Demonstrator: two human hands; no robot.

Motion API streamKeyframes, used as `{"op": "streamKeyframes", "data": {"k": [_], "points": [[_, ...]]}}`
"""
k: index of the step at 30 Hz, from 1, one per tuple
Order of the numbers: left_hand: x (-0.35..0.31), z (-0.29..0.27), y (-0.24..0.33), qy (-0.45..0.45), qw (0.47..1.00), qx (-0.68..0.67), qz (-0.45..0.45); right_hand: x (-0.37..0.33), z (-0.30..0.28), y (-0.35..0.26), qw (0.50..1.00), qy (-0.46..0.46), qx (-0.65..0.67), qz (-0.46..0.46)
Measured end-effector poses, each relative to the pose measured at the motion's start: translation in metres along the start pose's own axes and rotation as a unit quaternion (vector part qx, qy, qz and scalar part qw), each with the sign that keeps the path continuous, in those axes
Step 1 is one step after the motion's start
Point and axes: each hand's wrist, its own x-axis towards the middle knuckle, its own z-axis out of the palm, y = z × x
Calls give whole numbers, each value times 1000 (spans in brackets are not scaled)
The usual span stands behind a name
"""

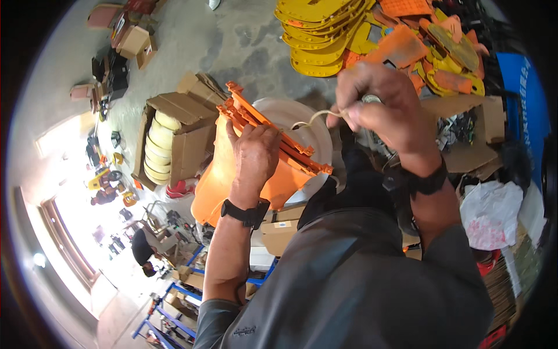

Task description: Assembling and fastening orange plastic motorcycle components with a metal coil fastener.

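My left hand (pixel 254 156) grips the upper edge of an orange plastic panel (pixel 232 174) that has a ribbed orange frame (pixel 273 131) along its top. A pale cord (pixel 314 118) runs from the frame to my right hand (pixel 381 107), which pinches the cord's end and also holds a small metal piece (pixel 370 99). Behind the panel lies a white round dish (pixel 305 125). Both wrists wear dark bands.
A heap of yellow and orange plastic plates (pixel 372 41) lies on the concrete floor ahead. An open cardboard box (pixel 174 139) with cream round parts stands at the left. More boxes sit at the far left, a white bag (pixel 491 212) at the right, blue racks below.
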Motion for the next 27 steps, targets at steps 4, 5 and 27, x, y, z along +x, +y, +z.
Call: {"op": "streamKeyframes", "data": {"k": [4,5,27], "points": [[1,0,-3,27,999,-31,5,18,-10,31,990,-9,-128,-59],[0,-2,-4,44,998,-43,-6,26,-14,43,986,-13,-157,-54],[-47,-49,-27,95,974,-133,-155,35,55,170,966,-160,-157,131]]}}
